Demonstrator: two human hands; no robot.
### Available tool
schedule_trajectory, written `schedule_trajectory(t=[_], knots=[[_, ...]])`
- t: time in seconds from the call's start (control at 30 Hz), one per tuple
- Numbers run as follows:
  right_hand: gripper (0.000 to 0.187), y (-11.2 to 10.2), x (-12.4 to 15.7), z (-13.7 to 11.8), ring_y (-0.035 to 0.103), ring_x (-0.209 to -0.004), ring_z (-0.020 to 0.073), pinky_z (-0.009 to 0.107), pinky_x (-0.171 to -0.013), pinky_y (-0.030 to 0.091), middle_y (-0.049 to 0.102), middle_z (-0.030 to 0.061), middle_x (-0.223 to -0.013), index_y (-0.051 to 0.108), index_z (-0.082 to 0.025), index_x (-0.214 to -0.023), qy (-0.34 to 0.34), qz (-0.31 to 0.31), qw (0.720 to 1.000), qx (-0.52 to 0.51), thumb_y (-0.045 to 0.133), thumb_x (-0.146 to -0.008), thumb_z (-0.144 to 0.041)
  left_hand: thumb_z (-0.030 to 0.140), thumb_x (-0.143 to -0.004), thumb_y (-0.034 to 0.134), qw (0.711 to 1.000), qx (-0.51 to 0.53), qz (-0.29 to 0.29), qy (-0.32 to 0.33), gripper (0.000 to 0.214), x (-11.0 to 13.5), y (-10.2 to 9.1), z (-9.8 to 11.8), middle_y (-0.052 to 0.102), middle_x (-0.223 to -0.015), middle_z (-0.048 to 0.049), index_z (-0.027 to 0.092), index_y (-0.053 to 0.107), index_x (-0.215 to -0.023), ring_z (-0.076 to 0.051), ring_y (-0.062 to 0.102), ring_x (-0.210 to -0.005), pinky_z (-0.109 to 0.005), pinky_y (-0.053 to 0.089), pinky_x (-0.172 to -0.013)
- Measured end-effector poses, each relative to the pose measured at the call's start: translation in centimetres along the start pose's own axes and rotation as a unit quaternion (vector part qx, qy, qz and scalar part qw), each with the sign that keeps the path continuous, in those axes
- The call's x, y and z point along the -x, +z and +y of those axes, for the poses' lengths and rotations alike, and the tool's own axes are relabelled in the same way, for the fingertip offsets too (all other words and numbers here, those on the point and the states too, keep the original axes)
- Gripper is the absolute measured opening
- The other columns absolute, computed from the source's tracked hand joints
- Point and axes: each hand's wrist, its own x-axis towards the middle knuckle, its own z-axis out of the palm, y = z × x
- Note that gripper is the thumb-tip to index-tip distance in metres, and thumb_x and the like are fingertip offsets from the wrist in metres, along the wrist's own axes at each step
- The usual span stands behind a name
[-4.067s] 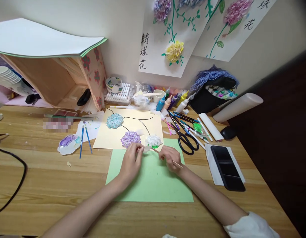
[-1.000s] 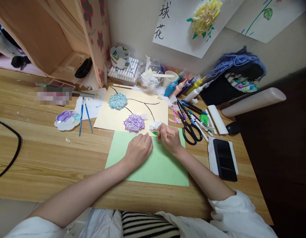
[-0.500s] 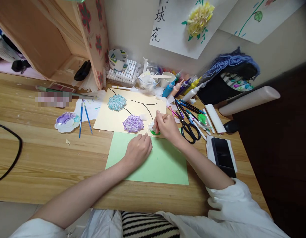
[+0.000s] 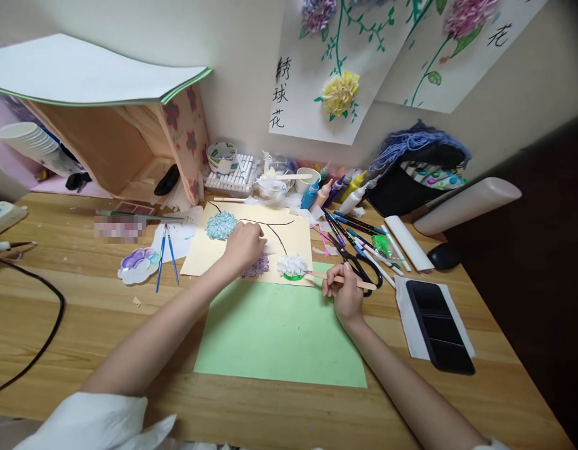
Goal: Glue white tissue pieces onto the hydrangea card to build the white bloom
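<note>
A cream sheet [image 4: 289,237] with drawn black stems lies on the desk and carries a blue paper flower [image 4: 220,225], a purple flower [image 4: 257,267] and a white flower [image 4: 291,265] on a green spot. My left hand [image 4: 244,245] reaches over the sheet, fingers curled near a small white paper scrap, and it covers most of the purple flower. My right hand [image 4: 345,294] grips a thin wooden stick [image 4: 347,280] whose tip touches the white flower. A green sheet [image 4: 279,334] lies in front of me.
Black scissors [image 4: 363,269], pens, paint bottles [image 4: 326,190], a marker tray [image 4: 235,176] and a bowl crowd the back right. A phone [image 4: 438,325] lies on white paper at right. A palette [image 4: 139,264], two brushes and a black cable [image 4: 45,337] lie left.
My left hand has left the green sheet and reached forward over the purple flower. My right hand has drawn back from the white flower to the right, with the stick still in it.
</note>
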Motion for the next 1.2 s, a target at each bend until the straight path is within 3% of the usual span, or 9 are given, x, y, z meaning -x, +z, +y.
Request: schedule_trajectory(t=[0.17, 0.3, 0.47, 0.6, 0.73, 0.87, 1.0, 1.2], knots=[[0.050, -0.1, -0.2, 0.1, 0.042, -0.034, 0.0087, 0.020, -0.037, 0.031, 0.048, -0.0018, -0.037, 0.049, -0.019, -0.052, -0.003, -0.008, 1.000, -0.018, 0.035, -0.087, -0.052, 0.023, -0.064, 0.066, 0.995, 0.045, -0.091, 0.004, 0.010, -3.3, 0.4, -0.6, 0.069, -0.078, -0.0029, 0.018, 0.067, -0.073, -0.019, 0.061, -0.074, -0.025, 0.041, -0.059], [0.051, -0.2, -0.3, 0.1, 0.041, -0.035, 0.0089, 0.021, -0.037, 0.030, 0.047, -0.0025, -0.037, 0.048, -0.019, -0.053, -0.002, 0.001, 1.000, -0.025, 0.032, -0.089, -0.052, 0.026, -0.071, 0.061, 0.995, 0.078, -0.066, 0.007, 0.013, -3.7, -0.1, -0.4, 0.069, -0.080, -0.0033, 0.018, 0.068, -0.079, -0.016, 0.060, -0.075, -0.024, 0.041, -0.062], [0.051, -0.3, 0.6, 0.6, 0.042, -0.039, 0.0097, 0.022, -0.041, 0.032, 0.050, -0.0014, -0.042, 0.051, -0.019, -0.054, -0.051, -0.058, 0.997, 0.015, 0.032, -0.091, -0.049, 0.033, -0.075, 0.060, 0.984, 0.174, 0.003, 0.040, 0.017, -0.5, -2.4, 0.3, 0.069, -0.078, -0.0014, 0.018, 0.068, -0.078, -0.014, 0.055, -0.071, -0.024, 0.038, -0.063], [0.048, -0.2, 1.3, 1.0, 0.045, -0.045, 0.0104, 0.024, -0.045, 0.035, 0.052, -0.0007, -0.049, 0.054, -0.019, -0.058, -0.087, -0.155, 0.980, 0.093, 0.032, -0.093, -0.044, 0.032, -0.077, 0.058, 0.966, 0.256, -0.024, 0.034, 0.016, 4.0, -3.0, 0.9, 0.069, -0.079, 0.0001, 0.019, 0.067, -0.078, -0.013, 0.054, -0.068, -0.024, 0.038, -0.062], [0.043, 0.3, 1.2, 0.5, 0.050, -0.052, 0.0115, 0.025, -0.052, 0.039, 0.054, 0.0002, -0.056, 0.054, -0.019, -0.064, -0.103, -0.221, 0.956, 0.162, 0.032, -0.094, -0.041, 0.030, -0.079, 0.057, 0.958, 0.277, -0.062, 0.028, 0.014, 7.5, -0.7, 1.3, 0.069, -0.079, 0.0013, 0.020, 0.066, -0.075, -0.013, 0.057, -0.071, -0.025, 0.039, -0.064], [0.040, 0.7, 0.9, -0.1, 0.052, -0.056, 0.0117, 0.025, -0.056, 0.041, 0.055, 0.0004, -0.060, 0.054, -0.019, -0.068, -0.092, -0.243, 0.946, 0.192, 0.033, -0.094, -0.041, 0.028, -0.082, 0.053, 0.971, 0.225, -0.073, 0.030, 0.015, 8.9, 2.2, 2.2, 0.069, -0.085, -0.0002, 0.021, 0.065, -0.077, -0.017, 0.058, -0.080, -0.027, 0.040, -0.069], [0.038, 0.9, 0.7, 0.0, 0.053, -0.058, 0.0118, 0.024, -0.056, 0.043, 0.057, 0.0008, -0.063, 0.055, -0.019, -0.071, -0.075, -0.243, 0.951, 0.178, 0.035, -0.093, -0.042, 0.024, -0.085, 0.050, 0.991, 0.131, -0.024, 0.028, 0.017, 8.9, 4.0, 3.3, 0.067, -0.086, -0.0025, 0.021, 0.066, -0.083, -0.020, 0.056, -0.086, -0.029, 0.039, -0.071], [0.036, 1.0, 0.6, 0.0, 0.054, -0.059, 0.0110, 0.024, -0.057, 0.043, 0.058, 0.0009, -0.065, 0.056, -0.019, -0.073, -0.064, -0.240, 0.957, 0.150, 0.036, -0.093, -0.041, 0.026, -0.087, 0.046, 0.996, 0.067, 0.056, 0.032, 0.018, 7.8, 5.2, 3.9, 0.063, -0.082, -0.0036, 0.021, 0.063, -0.083, -0.020, 0.053, -0.084, -0.029, 0.038, -0.067]])
